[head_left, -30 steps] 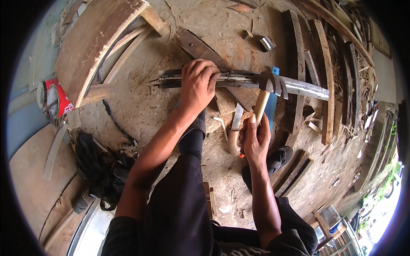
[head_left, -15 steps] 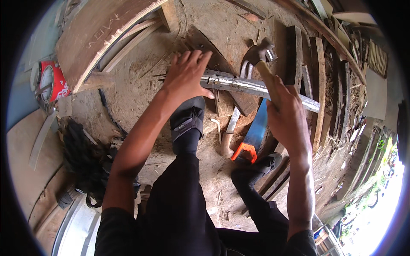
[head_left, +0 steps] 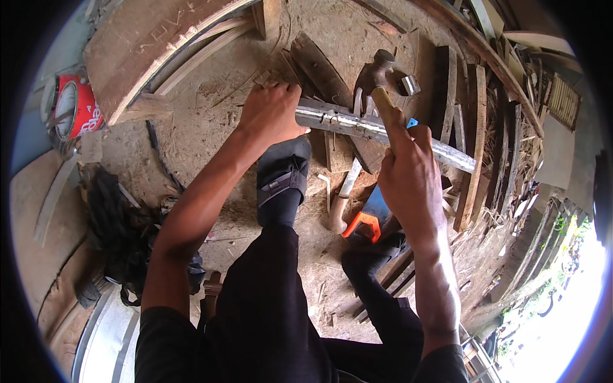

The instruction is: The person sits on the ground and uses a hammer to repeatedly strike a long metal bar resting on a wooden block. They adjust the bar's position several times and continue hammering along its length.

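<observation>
My left hand [head_left: 271, 110] is wrapped round the left end of a long, worn grey-white wooden batten [head_left: 345, 122]. The batten slants across in front of me, over a dark board [head_left: 316, 64] lying on the ground. In my right hand [head_left: 414, 185] is the wooden handle of a claw hammer [head_left: 373, 75]. Its two claw prongs point down at the batten's far edge; whether they grip a nail there I cannot tell. My left shoe [head_left: 281, 172] stands just below the batten's left part.
A handsaw with an orange handle [head_left: 362, 228] and a wooden-handled blade [head_left: 338, 214] lie between my feet. A small shiny metal piece [head_left: 410, 85] sits beyond the hammer. Planks [head_left: 472, 147] line the right. A red can [head_left: 78, 108] and black bundle [head_left: 115, 230] are at left.
My left hand, spread with fingers stretched before, has closed round the batten's end. The hammer has shifted slightly left, its claws staying by the batten's far edge.
</observation>
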Motion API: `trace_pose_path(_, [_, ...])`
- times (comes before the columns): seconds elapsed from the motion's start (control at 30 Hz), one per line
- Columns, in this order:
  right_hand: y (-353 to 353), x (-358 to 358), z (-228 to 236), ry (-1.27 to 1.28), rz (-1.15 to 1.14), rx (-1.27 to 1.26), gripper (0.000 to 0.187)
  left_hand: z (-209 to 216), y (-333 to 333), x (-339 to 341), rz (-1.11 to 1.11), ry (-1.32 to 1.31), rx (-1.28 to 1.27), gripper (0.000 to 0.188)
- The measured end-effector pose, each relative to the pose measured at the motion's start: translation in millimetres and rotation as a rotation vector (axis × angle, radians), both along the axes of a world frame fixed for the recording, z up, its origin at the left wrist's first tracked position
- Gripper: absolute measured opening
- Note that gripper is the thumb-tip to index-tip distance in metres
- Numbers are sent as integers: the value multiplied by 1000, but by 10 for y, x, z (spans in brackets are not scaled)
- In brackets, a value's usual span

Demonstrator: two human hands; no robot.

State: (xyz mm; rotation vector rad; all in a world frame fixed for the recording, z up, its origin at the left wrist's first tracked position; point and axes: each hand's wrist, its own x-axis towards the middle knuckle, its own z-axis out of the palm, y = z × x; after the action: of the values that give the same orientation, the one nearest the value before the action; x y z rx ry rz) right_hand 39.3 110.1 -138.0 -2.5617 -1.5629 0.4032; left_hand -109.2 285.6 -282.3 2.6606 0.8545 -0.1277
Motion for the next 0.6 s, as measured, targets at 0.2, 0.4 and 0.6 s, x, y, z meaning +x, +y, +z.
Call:
trace_pose_path(0.2, [208,107,219,24,7,-230,59,-39,11,18,-5,7,-11,66])
trace_pose_path(0.4, [-91,-15,15,-13,-47,-204,64,-3,20,22,-9,8,-10,64])
trace_pose_path(0.6, [-114,-118,141,-6,-40,-310,66,-103,-2,-4,2,-45,46,63])
